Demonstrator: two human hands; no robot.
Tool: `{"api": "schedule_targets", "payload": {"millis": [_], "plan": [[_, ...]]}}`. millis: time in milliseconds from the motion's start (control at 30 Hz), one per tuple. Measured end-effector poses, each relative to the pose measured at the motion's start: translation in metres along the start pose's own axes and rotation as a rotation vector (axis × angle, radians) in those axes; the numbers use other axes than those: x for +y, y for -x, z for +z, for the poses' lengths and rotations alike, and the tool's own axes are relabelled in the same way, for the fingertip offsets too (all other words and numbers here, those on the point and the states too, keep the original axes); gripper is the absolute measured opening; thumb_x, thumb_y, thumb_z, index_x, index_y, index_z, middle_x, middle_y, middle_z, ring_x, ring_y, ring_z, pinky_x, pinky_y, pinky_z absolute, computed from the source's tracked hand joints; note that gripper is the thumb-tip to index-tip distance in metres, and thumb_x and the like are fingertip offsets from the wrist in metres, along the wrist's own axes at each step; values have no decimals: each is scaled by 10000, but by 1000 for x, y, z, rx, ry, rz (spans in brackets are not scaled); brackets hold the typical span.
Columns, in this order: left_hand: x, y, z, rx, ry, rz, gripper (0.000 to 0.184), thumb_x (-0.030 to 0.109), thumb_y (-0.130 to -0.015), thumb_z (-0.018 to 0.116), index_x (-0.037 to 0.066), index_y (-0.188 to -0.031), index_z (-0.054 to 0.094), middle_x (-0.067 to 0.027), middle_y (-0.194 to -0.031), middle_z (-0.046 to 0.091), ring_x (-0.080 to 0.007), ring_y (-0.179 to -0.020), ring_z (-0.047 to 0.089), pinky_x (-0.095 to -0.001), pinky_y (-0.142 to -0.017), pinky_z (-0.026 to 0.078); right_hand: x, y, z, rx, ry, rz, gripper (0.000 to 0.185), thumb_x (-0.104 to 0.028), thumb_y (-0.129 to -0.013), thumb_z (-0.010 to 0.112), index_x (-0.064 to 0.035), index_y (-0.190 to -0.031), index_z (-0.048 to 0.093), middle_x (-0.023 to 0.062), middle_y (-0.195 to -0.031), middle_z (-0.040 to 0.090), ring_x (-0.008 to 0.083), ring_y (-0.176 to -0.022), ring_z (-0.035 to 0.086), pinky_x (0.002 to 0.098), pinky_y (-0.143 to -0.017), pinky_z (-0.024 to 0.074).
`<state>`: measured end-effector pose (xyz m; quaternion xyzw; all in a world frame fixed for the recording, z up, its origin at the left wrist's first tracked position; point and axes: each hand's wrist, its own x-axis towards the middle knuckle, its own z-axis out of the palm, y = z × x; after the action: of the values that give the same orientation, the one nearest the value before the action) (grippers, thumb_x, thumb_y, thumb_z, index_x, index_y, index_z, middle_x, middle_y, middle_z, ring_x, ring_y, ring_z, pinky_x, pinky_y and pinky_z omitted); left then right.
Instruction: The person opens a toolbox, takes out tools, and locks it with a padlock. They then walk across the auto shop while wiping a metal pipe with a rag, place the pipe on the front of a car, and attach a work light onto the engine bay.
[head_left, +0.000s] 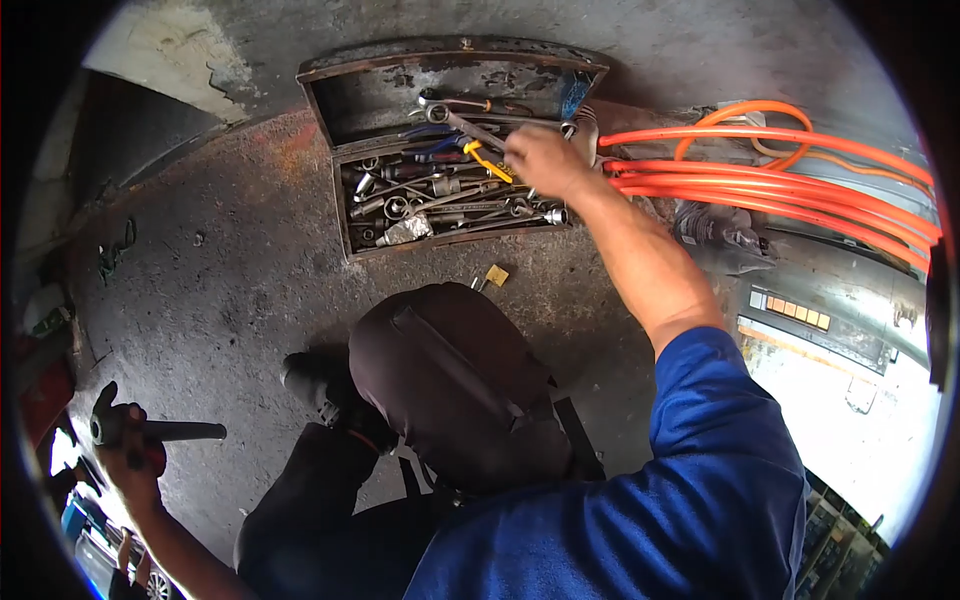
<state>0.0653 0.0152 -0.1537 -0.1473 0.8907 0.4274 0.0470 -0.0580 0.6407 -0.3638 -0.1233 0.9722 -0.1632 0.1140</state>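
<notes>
My right hand is over an open metal toolbox, its fingers closed on a ring wrench. The wrench's ring end points left, toward the raised lid. Below that hand, sockets, wrenches and a yellow-handled tool lie jumbled in the box. A crumpled silvery piece rests near its front edge. Far off at the lower left, my left hand grips a dark bar-shaped tool with a round, hollow-looking end. Its exact kind is unclear.
Orange hoses run along the right beside a dark plastic bag. A small yellowish block lies on the concrete floor before the box. My covered knee is in the middle. Part of a vehicle shows at lower left.
</notes>
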Motion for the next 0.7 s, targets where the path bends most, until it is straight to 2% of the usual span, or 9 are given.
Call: {"api": "schedule_targets", "payload": {"millis": [133, 167, 267, 300, 400, 533, 600, 667, 700], "plan": [[1, -6, 2, 19, -49, -42, 451, 133, -903, 625, 53, -1331, 508, 9, -832, 577, -30, -595, 451, -186, -506, 337, -33, 15, 25, -393, 90, -12, 200, -233, -875, 589, -112, -1024, 648, 117, -1007, 625, 318, -992, 625, 460, -863, 517], [3, -7, -1, -33, 23, -105, 446, 117, -906, 622, 67, -1335, 512, 7, -832, 580, -39, -644, 476, -196, -549, 364, -42, 15, 29, -447, 85, 16, 180, -221, -864, 603, -105, -992, 654, 120, -1010, 638, 319, -983, 629, 453, -856, 517], [2, -8, -3, -38, 40, -38, 414, 95, -897, 614, 22, -1294, 519, 4, -855, 581, -34, -647, 457, -192, -564, 355, -56, 11, 48, -573, 67, 54, 177, -176, -838, 604, -102, -982, 676, 127, -1043, 663, 322, -994, 636, 444, -860, 518], [3, -8, -1, -32, 18, 12, 443, 85, -900, 582, 41, -1333, 505, -24, -890, 594, -68, -760, 530, -212, -646, 410, -56, 10, 56, -651, 62, 67, 210, -141, -823, 591, -106, -1003, 692, 132, -1072, 675, 323, -1015, 640, 443, -872, 518], [7, -6, 1, -35, -64, 9, 464, 100, -887, 581, 15, -1334, 491, -35, -913, 597, -79, -807, 542, -215, -679, 420, -55, 2, 67, -701, 111, 152, 280, -99, -802, 563, -110, -1041, 708, 132, -1112, 679, 315, -1052, 638, 439, -887, 517], [14, -3, 4, -11, -68, -60, 518, 145, -859, 630, -21, -1324, 472, -28, -897, 605, -80, -788, 544, -218, -664, 428, -57, -12, 52, -811, 165, 102, 304, -106, -796, 593, -104, -1079, 703, 113, -1109, 687, 302, -1052, 640, 428, -881, 518], [8, -2, 0, -25, -25, -17, 529, 144, -860, 647, -20, -1327, 460, -23, -878, 608, -82, -740, 543, -215, -645, 423, -55, -16, 52, -838, 129, 109, 302, -161, -807, 637, -112, -1097, 701, 111, -1112, 688, 299, -1045, 642, 428, -881, 517], [6, -1, -1, -17, -29, -65, 536, 137, -864, 651, -23, -1333, 447, -21, -857, 608, -82, -706, 541, -212, -625, 420, -55, -15, 50, -846, 138, 67, 323, -224, -813, 699, 5, -1042, 697, 175, -1105, 683, 330, -1014, 657, 426, -840, 536], [5, -1, 0, -16, -30, -66, 536, 137, -864, 651, -23, -1333, 447, -21, -857, 608, -82, -706, 541, -212, -625, 420, -54, -16, 50, -847, 138, 65, 323, -224, -813, 699, 5, -1042, 697, 175, -1105, 683, 330, -1014, 657, 426, -840, 536]]}}
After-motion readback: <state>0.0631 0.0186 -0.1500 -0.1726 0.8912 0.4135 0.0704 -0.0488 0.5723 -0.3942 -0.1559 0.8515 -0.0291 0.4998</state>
